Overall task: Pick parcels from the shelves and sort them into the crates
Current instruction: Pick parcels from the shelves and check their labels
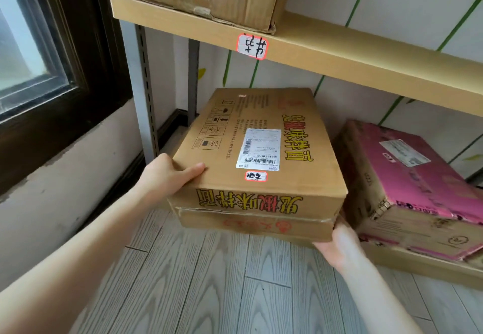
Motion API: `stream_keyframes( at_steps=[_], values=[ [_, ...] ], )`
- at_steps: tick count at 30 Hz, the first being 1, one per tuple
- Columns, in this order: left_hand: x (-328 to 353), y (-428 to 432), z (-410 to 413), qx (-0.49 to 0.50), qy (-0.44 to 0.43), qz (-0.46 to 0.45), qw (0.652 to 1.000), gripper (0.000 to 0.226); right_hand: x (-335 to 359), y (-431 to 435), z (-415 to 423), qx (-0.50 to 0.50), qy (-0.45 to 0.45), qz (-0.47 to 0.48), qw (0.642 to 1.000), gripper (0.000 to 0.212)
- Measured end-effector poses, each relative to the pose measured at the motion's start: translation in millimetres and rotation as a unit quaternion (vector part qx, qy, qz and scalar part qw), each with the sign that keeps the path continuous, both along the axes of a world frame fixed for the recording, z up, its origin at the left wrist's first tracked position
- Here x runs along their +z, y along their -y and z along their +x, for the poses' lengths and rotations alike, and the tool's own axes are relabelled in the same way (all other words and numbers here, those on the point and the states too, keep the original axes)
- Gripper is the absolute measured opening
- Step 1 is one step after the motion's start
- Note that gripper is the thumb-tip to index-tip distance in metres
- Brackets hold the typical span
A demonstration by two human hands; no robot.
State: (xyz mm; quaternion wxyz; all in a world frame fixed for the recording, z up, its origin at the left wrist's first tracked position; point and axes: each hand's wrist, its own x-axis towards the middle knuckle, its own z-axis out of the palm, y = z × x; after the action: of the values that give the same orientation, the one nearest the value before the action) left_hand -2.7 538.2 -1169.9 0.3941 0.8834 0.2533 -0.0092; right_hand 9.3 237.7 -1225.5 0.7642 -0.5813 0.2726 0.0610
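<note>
box: the brown noodle carton is sitting at the left end of the bottom shelf, its near end sticking out past the shelf edge over the grey floor
room: open floor in front; the upper shelf board is hanging well above it, the pink carton is sitting just beside its right side
left hand: gripping the near left corner, thumb lying flat on top, the other fingers hidden down the side
right hand: cupping the near right bottom corner from underneath, fingers out of sight under the box
</note>
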Motion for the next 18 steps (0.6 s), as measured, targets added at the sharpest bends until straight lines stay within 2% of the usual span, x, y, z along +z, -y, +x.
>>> stream_keyframes(
  at_steps=[2, 5, 9, 14, 18],
  values=[
    [-4, -2, 2, -0.003, 0.000, -0.014, 1.000, 0.064, -10, -1, -2, 0.016, -0.025, -0.070, 0.997, 0.032],
    [-6, -3, 2, -0.002, 0.006, -0.017, 1.000, 0.064, -15, -7, -5, 0.020, -0.041, -0.103, 0.994, 0.032],
    [-7, -3, 2, -0.003, 0.011, -0.004, 1.000, 0.064, -22, -11, -5, 0.004, -0.051, -0.121, 0.991, 0.038],
    [-6, -6, 2, -0.008, 0.005, 0.009, 1.000, 0.066, -27, -13, -8, 0.015, -0.021, -0.154, 0.988, 0.034],
    [-3, -10, 1, -0.011, 0.000, 0.045, 0.999, 0.070, -21, -9, -5, -0.002, -0.032, -0.117, 0.993, 0.036]
  ],
)
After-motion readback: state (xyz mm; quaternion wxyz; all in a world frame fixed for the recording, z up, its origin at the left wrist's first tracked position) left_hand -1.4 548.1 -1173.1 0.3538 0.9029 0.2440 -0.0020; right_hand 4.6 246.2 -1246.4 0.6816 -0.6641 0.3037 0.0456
